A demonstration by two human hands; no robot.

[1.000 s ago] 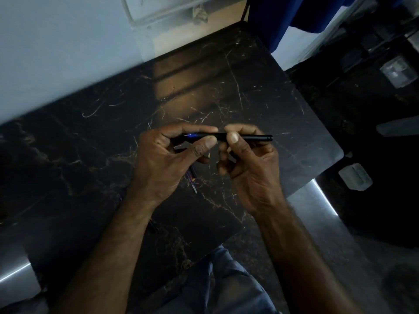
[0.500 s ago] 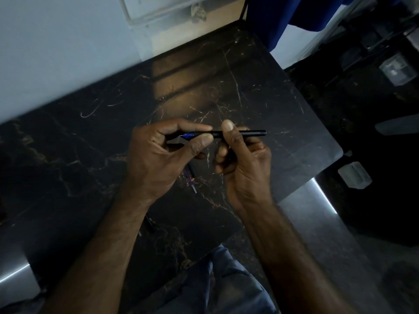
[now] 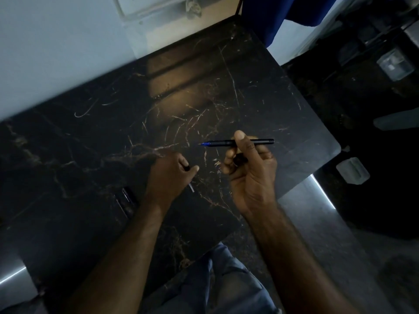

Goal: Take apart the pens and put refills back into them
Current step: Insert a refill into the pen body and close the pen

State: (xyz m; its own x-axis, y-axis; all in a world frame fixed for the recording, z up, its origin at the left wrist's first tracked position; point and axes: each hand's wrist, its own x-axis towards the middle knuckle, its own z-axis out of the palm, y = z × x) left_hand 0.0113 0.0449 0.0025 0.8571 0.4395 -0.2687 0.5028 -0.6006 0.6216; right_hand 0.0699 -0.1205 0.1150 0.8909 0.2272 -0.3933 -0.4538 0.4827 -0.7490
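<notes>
My right hand (image 3: 249,177) pinches a black pen (image 3: 222,143) under its thumb. The pen lies level above the dark marble table (image 3: 90,143), its blue tip pointing left and free. My left hand (image 3: 167,177) is down on the table to the left, fingers curled round a small dark pen part (image 3: 186,168). A thin pale refill end (image 3: 191,187) pokes out below that hand; I cannot tell whether the hand holds it. More dark pen pieces (image 3: 125,198) lie beside my left wrist.
The table's right edge and rounded corner (image 3: 335,146) are close to my right hand. Clear plastic containers (image 3: 352,171) sit on the dark floor beyond. A pale wall (image 3: 56,53) runs behind the table and blue cloth (image 3: 283,14) hangs at the far corner.
My left hand has let go of the pen's tip end and dropped to the table. My right hand keeps the pen and has shifted slightly right.
</notes>
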